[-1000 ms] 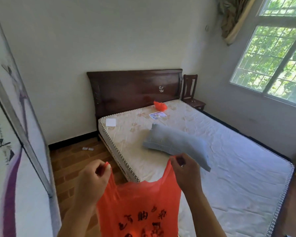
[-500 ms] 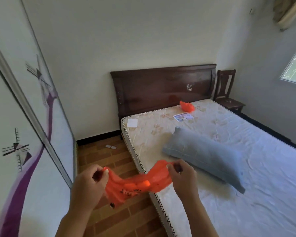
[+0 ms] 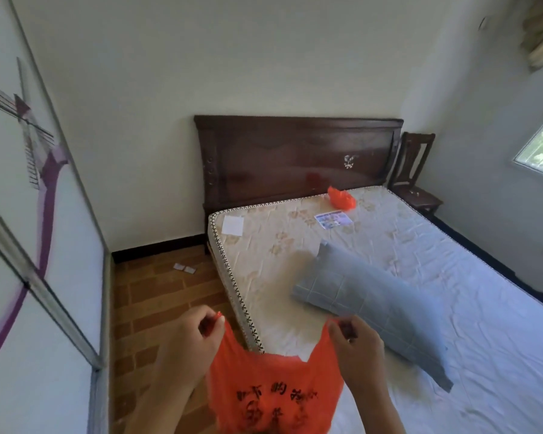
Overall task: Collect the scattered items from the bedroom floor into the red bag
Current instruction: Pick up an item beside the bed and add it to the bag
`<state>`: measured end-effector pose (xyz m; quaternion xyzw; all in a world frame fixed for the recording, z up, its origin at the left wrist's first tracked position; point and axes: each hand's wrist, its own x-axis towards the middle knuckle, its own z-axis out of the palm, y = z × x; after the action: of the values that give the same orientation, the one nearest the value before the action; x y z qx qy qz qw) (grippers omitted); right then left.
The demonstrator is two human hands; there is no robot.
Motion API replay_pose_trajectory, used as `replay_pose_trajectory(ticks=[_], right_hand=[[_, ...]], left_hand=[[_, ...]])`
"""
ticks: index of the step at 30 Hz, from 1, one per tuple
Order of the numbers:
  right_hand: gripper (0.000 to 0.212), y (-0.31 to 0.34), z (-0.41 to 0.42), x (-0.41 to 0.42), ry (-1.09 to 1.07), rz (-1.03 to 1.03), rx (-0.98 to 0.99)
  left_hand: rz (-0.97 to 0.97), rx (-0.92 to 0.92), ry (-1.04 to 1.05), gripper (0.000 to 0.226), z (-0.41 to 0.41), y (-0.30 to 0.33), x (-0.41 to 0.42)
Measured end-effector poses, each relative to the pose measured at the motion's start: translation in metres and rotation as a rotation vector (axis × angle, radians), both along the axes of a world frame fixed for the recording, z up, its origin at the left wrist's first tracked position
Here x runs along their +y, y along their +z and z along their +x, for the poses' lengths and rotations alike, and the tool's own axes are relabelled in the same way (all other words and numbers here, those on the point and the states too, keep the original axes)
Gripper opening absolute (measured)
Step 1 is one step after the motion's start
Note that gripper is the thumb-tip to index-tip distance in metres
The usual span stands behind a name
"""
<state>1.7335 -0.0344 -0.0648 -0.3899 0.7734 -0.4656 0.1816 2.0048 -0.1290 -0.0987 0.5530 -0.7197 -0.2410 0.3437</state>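
A red plastic bag (image 3: 273, 393) with black printed characters hangs in front of me at the bottom centre. My left hand (image 3: 190, 346) pinches its left handle and my right hand (image 3: 356, 346) pinches its right handle, holding the bag spread out flat. Two small white pieces (image 3: 184, 268) lie on the brick-pattern floor (image 3: 157, 296) near the far wall, left of the bed.
A bed (image 3: 373, 277) with a dark headboard (image 3: 295, 155) fills the right. On it lie a blue pillow (image 3: 373, 303), a white paper (image 3: 233, 225), a printed card (image 3: 333, 220) and another red bag (image 3: 341, 198). A wardrobe (image 3: 38, 245) lines the left, a chair (image 3: 416, 177) stands far right.
The bag, bunched between my hands half a second ago, now hangs spread out flat. My view has stayed turned left, toward the floor strip beside the bed.
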Motion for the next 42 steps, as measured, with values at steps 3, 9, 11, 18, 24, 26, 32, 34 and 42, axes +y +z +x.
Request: replay_pose_trajectory(ticks=[3, 9, 11, 18, 24, 26, 32, 34, 42], right_hand=[[0.020, 0.001, 0.008, -0.039, -0.005, 0.008, 0.010], [0.020, -0.011, 0.015, -0.089, 0.008, 0.051, 0.027], [0.022, -0.016, 0.014, -0.102, 0.021, 0.070, 0.031], [0.018, -0.031, 0.003, -0.160, 0.136, 0.092, 0.015], [0.016, -0.060, -0.007, -0.194, 0.255, 0.084, -0.051], [0.016, -0.077, -0.004, -0.202, 0.281, 0.106, -0.088], [0.013, -0.131, 0.030, -0.216, 0.409, 0.209, -0.121], [0.013, -0.160, 0.036, -0.222, 0.423, 0.266, -0.130], [0.016, -0.280, 0.049, -0.242, 0.400, 0.486, -0.091]], left_hand=[[0.001, 0.023, -0.005, 0.024, 0.001, -0.004, -0.044], [0.021, 0.035, 0.024, 0.024, 0.007, -0.012, -0.096], [0.023, 0.028, 0.027, 0.022, 0.009, -0.013, -0.102], [0.062, -0.029, 0.140, 0.017, 0.012, -0.020, -0.110], [0.094, -0.092, 0.294, 0.016, 0.015, -0.019, -0.096], [0.094, -0.108, 0.338, 0.016, 0.023, -0.023, -0.088], [0.204, -0.151, 0.419, 0.019, 0.050, -0.072, -0.080], [0.256, -0.139, 0.430, 0.023, 0.054, -0.100, -0.088], [0.491, -0.159, 0.340, 0.025, 0.051, -0.243, -0.126]])
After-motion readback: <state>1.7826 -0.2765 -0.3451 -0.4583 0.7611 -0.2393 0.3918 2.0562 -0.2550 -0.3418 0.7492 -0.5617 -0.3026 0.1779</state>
